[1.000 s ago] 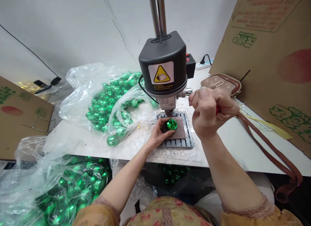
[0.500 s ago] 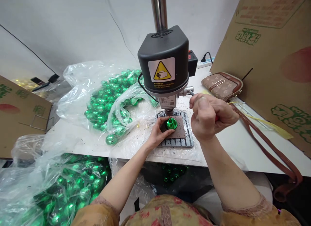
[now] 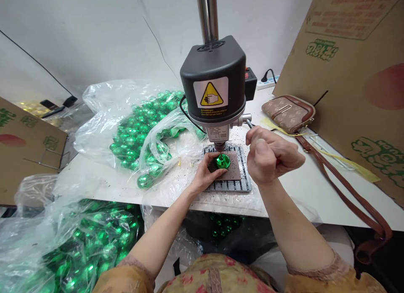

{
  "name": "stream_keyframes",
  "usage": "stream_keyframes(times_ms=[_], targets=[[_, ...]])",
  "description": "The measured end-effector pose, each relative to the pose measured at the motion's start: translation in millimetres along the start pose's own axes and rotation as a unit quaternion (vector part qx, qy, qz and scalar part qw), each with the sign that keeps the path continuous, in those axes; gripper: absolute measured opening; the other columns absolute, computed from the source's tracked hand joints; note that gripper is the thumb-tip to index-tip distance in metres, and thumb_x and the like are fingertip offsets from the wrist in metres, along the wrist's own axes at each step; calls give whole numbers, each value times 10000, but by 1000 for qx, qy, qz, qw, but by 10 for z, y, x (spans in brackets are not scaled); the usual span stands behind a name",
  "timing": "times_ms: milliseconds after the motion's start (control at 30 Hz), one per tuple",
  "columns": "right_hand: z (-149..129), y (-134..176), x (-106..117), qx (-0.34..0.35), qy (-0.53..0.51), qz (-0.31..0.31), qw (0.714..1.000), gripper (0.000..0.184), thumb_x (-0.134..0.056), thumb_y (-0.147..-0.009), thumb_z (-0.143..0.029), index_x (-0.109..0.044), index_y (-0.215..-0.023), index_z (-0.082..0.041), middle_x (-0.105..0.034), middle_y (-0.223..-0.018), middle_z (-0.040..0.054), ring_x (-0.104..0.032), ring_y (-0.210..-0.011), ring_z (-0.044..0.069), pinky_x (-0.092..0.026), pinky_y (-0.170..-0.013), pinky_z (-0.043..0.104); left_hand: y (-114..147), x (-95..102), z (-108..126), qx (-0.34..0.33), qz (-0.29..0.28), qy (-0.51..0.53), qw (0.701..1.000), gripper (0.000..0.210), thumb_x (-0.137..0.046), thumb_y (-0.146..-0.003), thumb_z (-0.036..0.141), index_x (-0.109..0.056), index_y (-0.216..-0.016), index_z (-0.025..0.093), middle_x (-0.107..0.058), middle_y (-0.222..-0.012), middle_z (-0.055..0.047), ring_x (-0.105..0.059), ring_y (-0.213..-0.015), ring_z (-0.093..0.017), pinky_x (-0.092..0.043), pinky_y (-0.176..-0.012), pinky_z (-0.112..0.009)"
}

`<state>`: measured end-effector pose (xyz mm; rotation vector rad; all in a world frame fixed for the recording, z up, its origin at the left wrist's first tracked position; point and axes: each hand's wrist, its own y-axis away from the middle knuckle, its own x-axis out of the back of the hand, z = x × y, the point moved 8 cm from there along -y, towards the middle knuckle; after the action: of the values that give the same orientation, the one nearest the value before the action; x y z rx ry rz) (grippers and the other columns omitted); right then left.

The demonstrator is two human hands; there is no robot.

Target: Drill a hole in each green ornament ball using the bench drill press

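A black bench drill press point(image 3: 213, 80) with a hand-warning sticker stands in front of me. Under its chuck point(image 3: 220, 146), a shiny green faceted ball point(image 3: 223, 161) sits on a brownish square pad point(image 3: 234, 169) over the slotted metal base point(image 3: 245, 184). My left hand point(image 3: 206, 173) grips the ball's left side between thumb and fingers, close below the chuck. To the right of the drill head, my right hand point(image 3: 271, 154) is wrapped around the feed lever point(image 3: 248, 121), whose grip is mostly hidden by the fingers.
Plastic bags of green balls point(image 3: 142, 129) lie left on the white table point(image 3: 104, 183); another bag point(image 3: 91, 242) is lower left. A brown handbag point(image 3: 288, 112) with its strap rests right, before a large cardboard box point(image 3: 356, 83). Dark shavings surround the base.
My right hand has shifted slightly left and down with the lever. My left hand and the green ball stay in place under the chuck.
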<state>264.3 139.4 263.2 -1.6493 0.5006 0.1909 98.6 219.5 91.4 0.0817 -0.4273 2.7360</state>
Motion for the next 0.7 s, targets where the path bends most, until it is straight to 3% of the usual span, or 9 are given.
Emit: stream_keyframes(times_ms=[167, 267, 367, 467, 567, 633, 700], targets=[[-19, 26, -5, -1, 7, -4, 1000, 454, -554, -851, -100, -210, -565, -180, -278, -500, -72, -260, -417, 26, -357, -476, 283, 7, 10, -2, -2, 9, 1, 1000, 543, -871, -773, 437, -583, -1182, 229, -678, -1246, -97, -632, -1240, -283, -488, -1088, -446], [13, -111, -46, -65, 42, 25, 997, 491, -573, -895, -149, -226, -548, -171, -227, -482, -70, -233, -419, 19, -322, -462, 266, 4, 16, -20, -3, 9, -13, 1000, 549, -871, -774, 430, -586, -1197, 226, -678, -1246, -99, -637, -1227, -277, -497, -1074, -437], [77, -307, -109, -151, 73, 50, 985, 484, -611, -904, -190, -295, -538, -180, -245, -493, -63, -327, -440, 30, -329, -468, 249, -10, 28, -20, -6, 13, -40, 999, 536, -861, -788, 414, -593, -1213, 226, -684, -1226, -97, -658, -1182, -261, -526, -1033, -419], [127, -445, -164, -193, 88, 44, 976, 477, -616, -911, -212, -310, -546, -186, -235, -503, -60, -336, -447, 29, -297, -460, 231, 65, 128, 99, -39, 81, -108, 990, 490, -853, -794, 405, -615, -1180, 220, -694, -1148, -83, -688, -1087, -239, -563, -959, -395], [163, -473, -171, -201, 85, 37, 975, 495, -624, -922, -315, -299, -566, -202, -243, -510, -62, -309, -448, 32, -301, -456, 235, 395, 136, 384, -142, 132, -203, 960, 435, -818, -834, 363, -618, -1197, 229, -682, -1131, -82, -693, -1064, -233, -585, -911, -381], [177, -457, -157, -200, 87, 38, 975, 505, -636, -915, -384, -302, -578, -211, -247, -518, -64, -307, -451, 33, -322, -464, 240, 758, -29, 559, -239, 82, -256, 933, 440, -781, -869, 344, -606, -1259, 242, -651, -1241, -119, -685, -1110, -251, -600, -887, -373], [186, -438, -149, -202, 91, 38, 974, 507, -637, -910, -424, -307, -587, -216, -250, -529, -64, -318, -458, 34, -338, -476, 245, 1191, -262, 616, -329, -8, -312, 891, 434, -752, -892, 350, -606, -1289, 252, -611, -1342, -158, -689, -1080, -257, -610, -830, -353]])
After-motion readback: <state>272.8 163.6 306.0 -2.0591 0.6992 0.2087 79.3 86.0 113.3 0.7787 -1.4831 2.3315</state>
